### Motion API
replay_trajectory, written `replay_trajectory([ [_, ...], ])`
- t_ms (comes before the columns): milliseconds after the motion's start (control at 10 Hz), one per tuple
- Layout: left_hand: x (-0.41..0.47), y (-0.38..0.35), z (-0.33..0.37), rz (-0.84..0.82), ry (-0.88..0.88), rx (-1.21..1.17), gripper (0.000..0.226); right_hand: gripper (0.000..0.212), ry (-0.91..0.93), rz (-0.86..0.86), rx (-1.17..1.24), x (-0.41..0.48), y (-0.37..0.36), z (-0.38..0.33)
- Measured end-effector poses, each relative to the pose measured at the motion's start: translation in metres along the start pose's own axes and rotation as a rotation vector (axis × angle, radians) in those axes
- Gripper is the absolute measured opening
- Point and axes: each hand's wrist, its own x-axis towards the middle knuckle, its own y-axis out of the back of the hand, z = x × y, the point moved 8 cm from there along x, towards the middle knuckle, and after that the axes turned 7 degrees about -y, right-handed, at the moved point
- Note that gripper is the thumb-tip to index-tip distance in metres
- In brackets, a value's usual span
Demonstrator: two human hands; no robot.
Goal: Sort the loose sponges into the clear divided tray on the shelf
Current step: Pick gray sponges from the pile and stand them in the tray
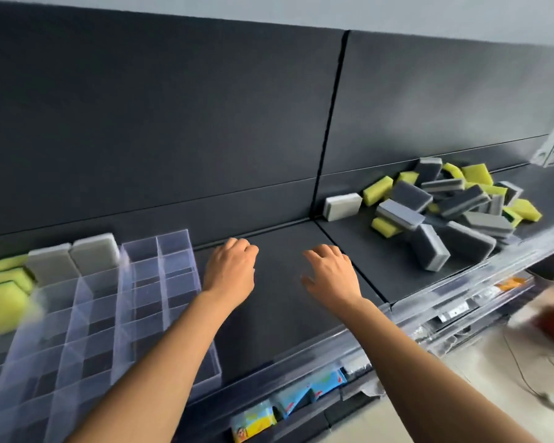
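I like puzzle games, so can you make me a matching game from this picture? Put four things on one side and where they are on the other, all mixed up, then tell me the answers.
Things
1. clear divided tray
2. pile of sponges
3. lone pale grey sponge
4. left hand and right hand

Places
A. heaped at the right end of the shelf
B. over the bare middle of the shelf, holding nothing
C. at the left end of the shelf
D. by itself, just left of the pile

Pairs: 1-C, 2-A, 3-D, 4-B.
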Motion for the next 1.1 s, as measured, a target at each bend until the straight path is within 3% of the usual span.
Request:
replay_trajectory([
  [300, 0.052, -0.024, 0.126, -0.013, -0.085, -0.084, 0.032, 0.043, -0.133, 0.023, -0.043, -0.021, 0.024, 0.138],
  [600, 0.122, -0.050, 0.201, -0.047, -0.201, -0.111, 0.034, 0.048, -0.208, 0.029, -0.082, -0.005, 0.032, 0.231],
  [700, 0.155, -0.063, 0.219, -0.043, -0.234, -0.122, 0.034, 0.058, -0.168, -0.005, -0.127, 0.010, 0.030, 0.255],
  [900, 0.225, -0.096, 0.250, -0.057, -0.275, -0.161, 0.039, 0.076, -0.045, -0.234, -0.150, 0.048, 0.008, 0.291],
  [1100, 0.277, -0.127, 0.270, -0.134, -0.357, -0.132, 0.069, 0.068, 0.005, -0.242, -0.129, 0.081, 0.006, 0.314],
])
